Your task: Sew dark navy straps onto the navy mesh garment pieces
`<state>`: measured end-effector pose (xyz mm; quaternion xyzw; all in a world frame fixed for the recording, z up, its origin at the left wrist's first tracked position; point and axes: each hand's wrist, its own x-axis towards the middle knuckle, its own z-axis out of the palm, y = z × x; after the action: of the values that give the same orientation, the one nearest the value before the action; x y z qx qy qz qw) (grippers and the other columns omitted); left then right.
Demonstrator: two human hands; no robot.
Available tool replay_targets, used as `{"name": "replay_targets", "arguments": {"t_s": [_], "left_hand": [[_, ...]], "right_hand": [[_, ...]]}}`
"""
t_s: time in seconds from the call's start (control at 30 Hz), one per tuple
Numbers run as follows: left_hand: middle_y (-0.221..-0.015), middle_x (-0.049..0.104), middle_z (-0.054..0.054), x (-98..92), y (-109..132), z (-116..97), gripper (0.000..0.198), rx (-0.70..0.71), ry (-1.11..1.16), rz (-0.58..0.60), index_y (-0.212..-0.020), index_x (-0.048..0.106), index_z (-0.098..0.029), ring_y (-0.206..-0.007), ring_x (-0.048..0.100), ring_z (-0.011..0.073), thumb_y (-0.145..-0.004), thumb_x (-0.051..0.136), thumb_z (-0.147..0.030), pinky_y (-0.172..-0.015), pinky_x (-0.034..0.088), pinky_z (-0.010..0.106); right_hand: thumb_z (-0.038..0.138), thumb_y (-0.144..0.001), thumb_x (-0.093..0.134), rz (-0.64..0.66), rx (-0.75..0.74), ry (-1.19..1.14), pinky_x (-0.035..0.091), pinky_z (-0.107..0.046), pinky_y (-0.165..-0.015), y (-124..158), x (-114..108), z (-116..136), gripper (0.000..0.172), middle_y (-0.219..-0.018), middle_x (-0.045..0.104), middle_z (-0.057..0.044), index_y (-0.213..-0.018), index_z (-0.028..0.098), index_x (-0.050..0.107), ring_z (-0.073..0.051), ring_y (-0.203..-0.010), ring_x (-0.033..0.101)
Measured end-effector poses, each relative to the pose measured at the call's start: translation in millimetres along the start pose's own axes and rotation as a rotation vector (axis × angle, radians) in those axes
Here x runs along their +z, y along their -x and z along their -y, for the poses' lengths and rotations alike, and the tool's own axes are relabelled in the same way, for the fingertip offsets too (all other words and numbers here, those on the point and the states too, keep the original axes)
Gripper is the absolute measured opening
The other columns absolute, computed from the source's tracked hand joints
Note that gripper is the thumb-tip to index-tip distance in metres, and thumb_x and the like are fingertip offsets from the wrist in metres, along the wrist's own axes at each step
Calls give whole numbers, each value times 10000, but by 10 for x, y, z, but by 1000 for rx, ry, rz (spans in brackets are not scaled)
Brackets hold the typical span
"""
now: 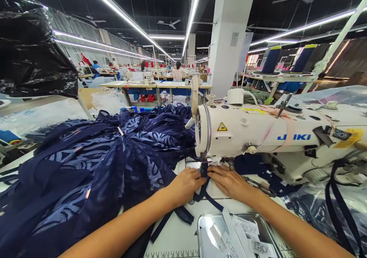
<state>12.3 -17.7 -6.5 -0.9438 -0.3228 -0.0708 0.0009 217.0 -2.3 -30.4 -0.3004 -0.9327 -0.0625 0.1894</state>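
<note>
Under the needle of a white sewing machine [246, 129] lies a small dark piece of fabric [203, 169], with faint marks on it. My left hand [186, 185] is at its left edge, fingers curled and pressed together on it. From the right, my right hand [229, 180] reaches in with its fingertips on the opposite edge; its thumb is hidden. Narrow navy straps [212, 201] trail toward me from beneath the hands. A large heap of navy lace garments [114, 154] lies to the left of the machine, reaching my left forearm.
A metal tray [200, 231] holding white printed labels [246, 227] sits in front of the machine. Navy fabric pieces [258, 170] lie behind my right hand. Thread cones [271, 61] stand at the back right. A black plastic bag [34, 51] hangs at the upper left.
</note>
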Motion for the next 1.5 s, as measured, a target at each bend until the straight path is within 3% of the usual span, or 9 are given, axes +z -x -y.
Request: {"name": "replay_targets", "arguments": {"t_s": [0.37,0.57,0.77,1.03,1.5], "left_hand": [[-908,595,114,9,-56,-17,406,-13,-105,108,-1168,498,-100,-820,519,234,-766,448,-78,-698,387,346],[-894,593,103,44,-55,7,397,-25,-94,85,-1153,507,-122,-813,522,226,-763,448,-78,-701,392,346],[-859,586,92,111,-20,19,427,-22,-91,-6,-1167,491,-121,-789,522,215,-751,443,-43,-698,407,344],[-874,595,94,76,-40,-27,449,-67,-118,28,-1173,481,-109,-802,531,217,-735,450,-16,-719,417,351],[-857,603,98,84,-84,-24,466,-100,-84,34,-1171,493,-94,-805,538,216,-714,446,-13,-734,427,341]], "right_hand": [[122,-820,434,-108,159,-297,481,-286,-846,-25,113,-97,282,-1025,656,-65,-991,200,645,-159,-965,600],[103,-813,434,-13,50,-57,513,-329,-777,20,51,-47,324,-1125,601,-100,-1075,187,604,-212,-993,580],[26,-774,450,-8,-59,162,526,-376,-742,9,13,21,347,-1061,610,-132,-1083,120,574,-237,-934,584],[30,-765,489,-44,-75,162,539,-341,-737,-9,8,-4,325,-1061,624,-125,-1061,107,598,-234,-921,593],[39,-786,442,34,6,108,523,-357,-803,-13,55,-52,390,-1162,586,-112,-1138,143,572,-237,-993,586]]}}
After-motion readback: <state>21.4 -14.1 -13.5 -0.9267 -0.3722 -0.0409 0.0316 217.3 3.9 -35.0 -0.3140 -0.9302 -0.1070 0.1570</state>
